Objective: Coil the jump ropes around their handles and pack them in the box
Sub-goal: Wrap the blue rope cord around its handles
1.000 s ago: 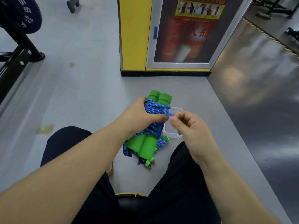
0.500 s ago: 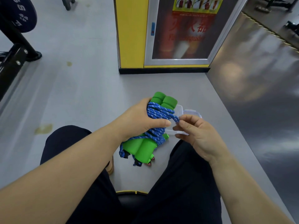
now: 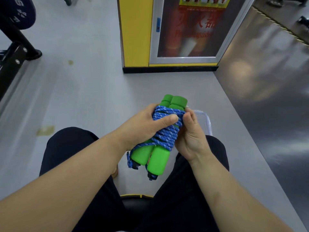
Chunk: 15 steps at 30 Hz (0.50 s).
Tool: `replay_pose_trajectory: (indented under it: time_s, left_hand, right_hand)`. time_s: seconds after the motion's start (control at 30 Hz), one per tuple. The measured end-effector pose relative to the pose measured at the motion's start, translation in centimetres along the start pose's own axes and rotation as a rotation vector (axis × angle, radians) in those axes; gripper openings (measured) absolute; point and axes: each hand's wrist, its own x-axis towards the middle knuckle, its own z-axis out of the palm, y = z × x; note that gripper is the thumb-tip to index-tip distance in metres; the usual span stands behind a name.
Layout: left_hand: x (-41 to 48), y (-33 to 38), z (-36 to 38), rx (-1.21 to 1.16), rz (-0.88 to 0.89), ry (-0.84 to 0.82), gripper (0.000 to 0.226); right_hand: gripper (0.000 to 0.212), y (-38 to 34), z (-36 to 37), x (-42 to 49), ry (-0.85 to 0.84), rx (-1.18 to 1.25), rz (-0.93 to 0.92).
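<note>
A jump rope with two green foam handles [image 3: 158,160] held side by side has its blue speckled rope [image 3: 167,134] coiled many times round them. My left hand [image 3: 147,125] grips the bundle from the left, thumb pressed on the top coils. My right hand [image 3: 190,136] holds the bundle's right side, its thumb against the rope near the left thumb; its fingers are hidden behind the bundle. A clear plastic box [image 3: 206,122] lies on the floor just beyond my right hand, mostly hidden.
I sit with dark-trousered legs [image 3: 73,148] spread over grey floor [image 3: 93,91]. A yellow pillar with a glass-fronted cabinet [image 3: 187,30] stands ahead. A black weight rack [image 3: 13,52] is at the far left. Dark glossy flooring [image 3: 270,97] runs along the right.
My right hand, which was pinching the rope's end out to the right, has come in against the bundle. The bundle sits closer to me and more upright in my left hand.
</note>
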Motion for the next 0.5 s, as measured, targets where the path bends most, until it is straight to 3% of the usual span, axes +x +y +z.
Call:
replay_pose_trajectory:
  time_s: [0.07,0.1,0.17,0.23,0.3,0.37,0.4,0.5]
  left_hand:
    - [0.0,-0.5,0.0,0.013,-0.009,0.024,0.052]
    - [0.1,-0.8,-0.1,0.011,-0.021,0.035,0.051]
    - [0.5,-1.3,-0.4,0.013,-0.04,0.071,0.041]
    - [0.8,-2.0,-0.7,0.159,-0.036,0.132,0.031]
    - [1.3,-2.7,-0.6,0.412,-0.02,0.203,0.046]
    - [1.6,-3.4,0.2,0.598,-0.022,0.251,0.078]
    - [1.7,-3.5,0.7,0.65,-0.022,0.257,0.089]
    - [1.9,-3.9,1.0,0.5,-0.064,0.258,0.102]
  right_hand:
    - [0.113,0.9,-0.1,0.2,-0.031,0.048,0.053]
    - [0.113,1.2,-0.3,0.3,-0.022,0.032,0.052]
    - [0.101,0.8,-0.4,0.4,0.049,-0.111,0.046]
    - [0.081,0.2,-0.5,0.8,0.141,-0.287,0.034]
    - [0.082,-0.2,0.0,1.2,0.208,-0.344,0.058]
    - [0.097,0.4,0.7,1.9,0.275,-0.383,0.105]
    - [0.093,0.7,0.9,2.2,0.323,-0.415,0.119]
    - [0.047,0.8,0.6,3.0,0.387,-0.324,0.111]
